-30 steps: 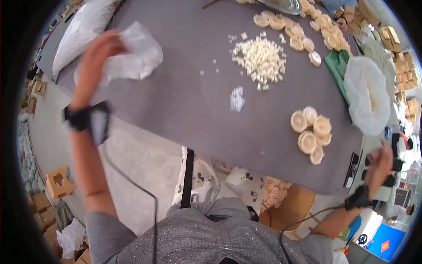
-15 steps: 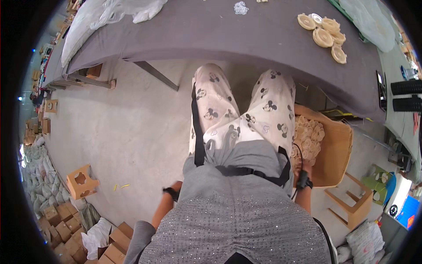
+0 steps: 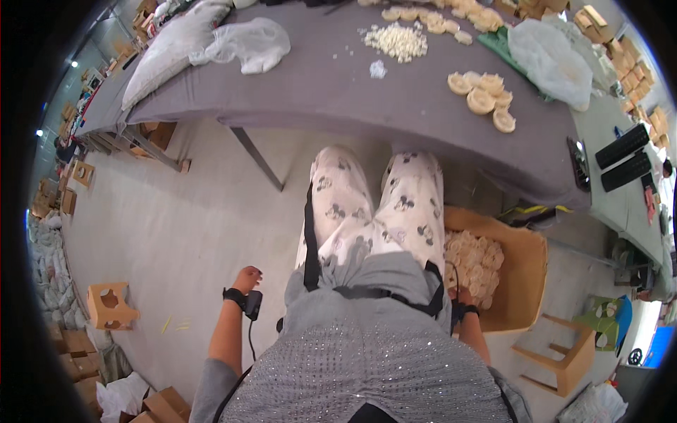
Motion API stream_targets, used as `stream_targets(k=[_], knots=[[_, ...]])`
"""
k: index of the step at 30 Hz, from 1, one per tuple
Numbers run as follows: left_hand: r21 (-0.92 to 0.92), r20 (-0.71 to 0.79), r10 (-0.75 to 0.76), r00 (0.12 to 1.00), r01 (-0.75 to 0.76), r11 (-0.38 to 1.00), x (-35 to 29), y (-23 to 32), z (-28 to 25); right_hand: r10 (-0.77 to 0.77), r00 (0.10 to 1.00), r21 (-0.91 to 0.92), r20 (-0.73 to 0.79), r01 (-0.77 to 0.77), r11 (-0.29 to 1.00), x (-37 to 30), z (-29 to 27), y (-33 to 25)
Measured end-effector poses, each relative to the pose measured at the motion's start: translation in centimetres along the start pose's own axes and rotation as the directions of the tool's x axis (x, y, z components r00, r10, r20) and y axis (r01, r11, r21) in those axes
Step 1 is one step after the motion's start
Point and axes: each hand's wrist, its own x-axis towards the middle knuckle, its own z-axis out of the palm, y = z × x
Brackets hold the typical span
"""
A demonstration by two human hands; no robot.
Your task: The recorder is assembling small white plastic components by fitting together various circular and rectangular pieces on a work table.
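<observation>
Beige discs (image 3: 481, 262) were left heaped in the carton (image 3: 525, 292) at the right grip (image 3: 462, 296), its closure unclear, with a cluster (image 3: 481, 101) already out on the desk (image 3: 282, 100) ahead; the left grip (image 3: 247, 278) hung loosely open.

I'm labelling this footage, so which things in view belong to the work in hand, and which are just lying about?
Seemingly part of the work:
right hand, at the cardboard box
round beige parts inside the box
similar beige parts on the table

Seemingly just lying about:
brown stool right of the box
yellow strips on the floor
</observation>
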Motion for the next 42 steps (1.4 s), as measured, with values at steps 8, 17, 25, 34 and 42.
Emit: stream_targets(k=[8,17,25,34,42], knots=[[0.267,0.040,0.433,0.900,-0.427,0.864,-2.7,16.6,-3.3,0.161,0.984,0.334,0.072,-0.176,0.926,1.5,-2.5,-5.4],[0.350,0.162,0.703,0.692,-0.706,0.615,-6.0,31.3,-1.7,-0.471,0.707,-0.061,-0.527,0.522,0.851,5.6,-6.5,-21.7],[0.214,0.097,0.911,0.401,-0.902,0.375,-4.1,43.2,1.9,-0.648,0.295,-0.156,-0.703,0.824,0.545,-4.8,-6.0,-46.3],[0.063,-0.010,0.939,0.343,-0.937,0.343,2.6,48.3,8.9,-0.818,0.281,-0.493,-0.501,0.685,0.537,-2.6,-1.4,-52.5],[0.220,-0.181,0.897,0.403,-0.873,0.436,6.3,48.5,10.3,-0.843,0.182,-0.509,-0.506,0.726,0.462,-2.2,-1.8,-52.1]])
